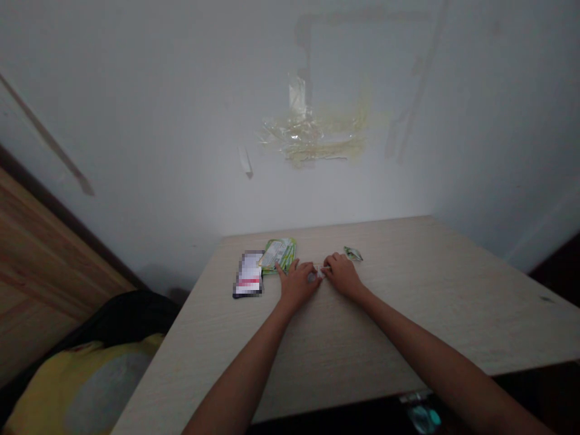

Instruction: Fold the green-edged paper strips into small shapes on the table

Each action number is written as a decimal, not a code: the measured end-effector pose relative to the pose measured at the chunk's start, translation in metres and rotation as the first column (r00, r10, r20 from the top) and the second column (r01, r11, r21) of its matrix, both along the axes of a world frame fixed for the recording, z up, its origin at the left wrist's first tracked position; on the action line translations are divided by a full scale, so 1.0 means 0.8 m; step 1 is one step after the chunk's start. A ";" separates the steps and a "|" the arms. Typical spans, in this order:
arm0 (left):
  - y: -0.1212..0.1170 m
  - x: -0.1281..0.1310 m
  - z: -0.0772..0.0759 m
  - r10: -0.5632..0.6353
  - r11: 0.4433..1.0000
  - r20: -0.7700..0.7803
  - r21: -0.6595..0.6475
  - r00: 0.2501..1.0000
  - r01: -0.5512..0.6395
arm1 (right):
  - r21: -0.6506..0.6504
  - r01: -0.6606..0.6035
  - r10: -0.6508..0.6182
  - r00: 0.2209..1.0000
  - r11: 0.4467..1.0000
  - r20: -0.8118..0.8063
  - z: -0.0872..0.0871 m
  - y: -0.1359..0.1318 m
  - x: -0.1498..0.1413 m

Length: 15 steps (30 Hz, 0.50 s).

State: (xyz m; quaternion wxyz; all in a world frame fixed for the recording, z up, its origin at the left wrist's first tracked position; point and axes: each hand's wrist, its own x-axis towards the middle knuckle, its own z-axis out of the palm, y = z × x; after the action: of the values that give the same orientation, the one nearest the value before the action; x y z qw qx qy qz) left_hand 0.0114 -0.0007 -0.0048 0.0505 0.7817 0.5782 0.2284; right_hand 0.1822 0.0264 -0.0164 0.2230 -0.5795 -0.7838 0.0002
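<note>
My left hand [299, 285] rests palm-down on the table, its outer fingers spread toward a stack of green-and-white packets [277, 254]. Its thumb and forefinger are closed at a small pale, thin piece [319, 271]. From the other side, the bent fingers of my right hand [345, 277] pinch the same piece, so it lies between both hands. Its kind is too small and partly covered to make out. Just beyond my right hand is a small green-and-white wrapper [353, 253].
A phone [249, 275] with a blurred screen lies left of the packets on the light wood table [408, 290]. The wall [181, 121] with torn clear tape [308, 136] rises behind. A yellow-and-grey cushion-like item [99, 386] sits below the table's left edge.
</note>
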 end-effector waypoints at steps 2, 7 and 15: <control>0.000 0.000 0.000 0.007 1.000 -0.007 -0.005 1.000 -0.007 | -0.007 0.003 -0.003 1.000 1.000 0.002 0.001 0.000 0.000; 0.000 -0.001 -0.001 0.005 1.000 -0.022 -0.005 1.000 -0.005 | -0.024 0.007 -0.007 1.000 1.000 0.012 0.004 -0.001 0.000; 0.001 -0.002 -0.001 -0.003 1.000 -0.025 -0.024 1.000 0.002 | -0.011 0.004 -0.004 1.000 1.000 0.022 0.000 0.002 0.001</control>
State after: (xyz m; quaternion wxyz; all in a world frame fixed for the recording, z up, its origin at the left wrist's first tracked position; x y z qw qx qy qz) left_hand 0.0098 0.0004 -0.0058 0.0527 0.7845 0.5806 0.2114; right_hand 0.1830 0.0280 -0.0161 0.2110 -0.5824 -0.7850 -0.0022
